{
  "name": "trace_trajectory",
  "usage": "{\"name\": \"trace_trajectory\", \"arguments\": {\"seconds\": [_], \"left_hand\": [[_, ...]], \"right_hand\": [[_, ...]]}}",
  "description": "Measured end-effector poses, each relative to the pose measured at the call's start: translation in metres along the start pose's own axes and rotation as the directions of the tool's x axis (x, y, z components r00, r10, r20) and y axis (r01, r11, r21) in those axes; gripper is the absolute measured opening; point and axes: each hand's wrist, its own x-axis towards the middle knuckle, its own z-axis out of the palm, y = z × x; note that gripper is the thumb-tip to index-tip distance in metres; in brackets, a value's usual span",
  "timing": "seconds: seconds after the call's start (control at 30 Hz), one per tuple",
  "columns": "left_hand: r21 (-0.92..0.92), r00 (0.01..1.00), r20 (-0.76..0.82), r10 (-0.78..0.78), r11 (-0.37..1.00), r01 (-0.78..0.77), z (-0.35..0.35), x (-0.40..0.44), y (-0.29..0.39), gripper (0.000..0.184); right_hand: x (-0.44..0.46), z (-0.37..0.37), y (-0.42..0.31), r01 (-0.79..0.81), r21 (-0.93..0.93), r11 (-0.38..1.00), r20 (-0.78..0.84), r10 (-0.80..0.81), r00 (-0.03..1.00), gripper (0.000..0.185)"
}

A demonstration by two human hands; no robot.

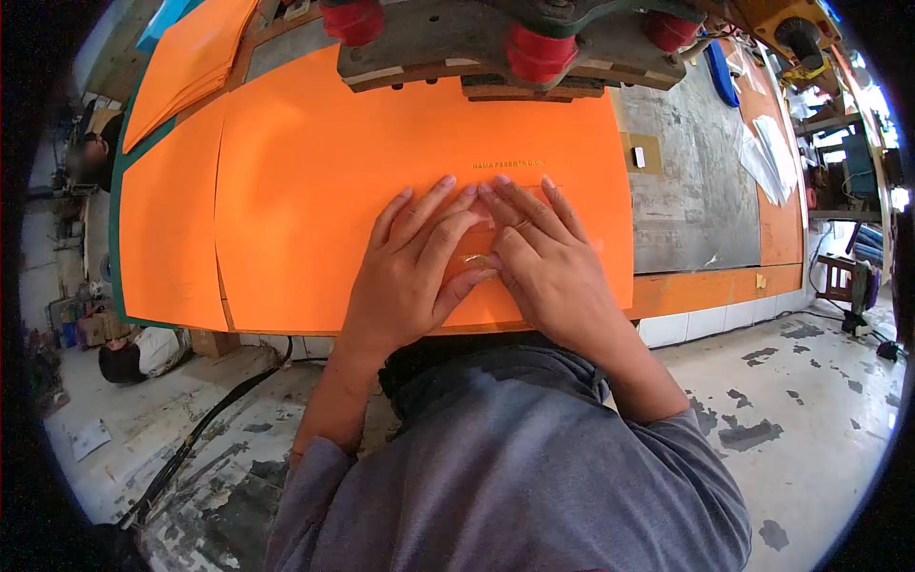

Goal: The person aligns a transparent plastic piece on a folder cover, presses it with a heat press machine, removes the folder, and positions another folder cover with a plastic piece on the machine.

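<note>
A large orange sheet (pixel 295 191) with small gold lettering (pixel 508 165) lies flat under both of my hands. My left hand (pixel 410 253) rests on it with the fingers spread, its thumb pointing toward the other hand. Beside it, my right hand (pixel 553 262) has several fingers stretched out on the sheet, and its thumb and index finger are bent close together. A small shiny clear piece, perhaps film or tape, shows between the two hands near the fingertips; its edges are hard to make out.
Above the sheet hangs a machine part (pixel 410 62) with red mounts (pixel 540 52). More orange sheets (pixel 186 67) are stacked at the upper left. A grey metal plate (pixel 686 210) lies to the right, with white papers (pixel 770 157) beyond. Another person (pixel 143 357) is at the lower left.
</note>
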Motion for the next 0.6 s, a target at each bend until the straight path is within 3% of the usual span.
{"name": "trace_trajectory", "arguments": {"seconds": [0.43,0.6], "left_hand": [[-0.004,0.994,-0.106,-0.035,0.999,0.035,0.000,-0.003,-0.006,0.049],[-0.059,0.995,-0.097,-0.030,0.998,0.024,-0.003,-0.003,-0.004,0.035]], "right_hand": [[-0.020,-0.018,0.015,-0.179,-0.154,0.972,-0.072,0.169,0.983,0.021],[-0.027,-0.022,0.017,-0.220,-0.155,0.963,-0.071,0.212,0.975,0.018]]}}
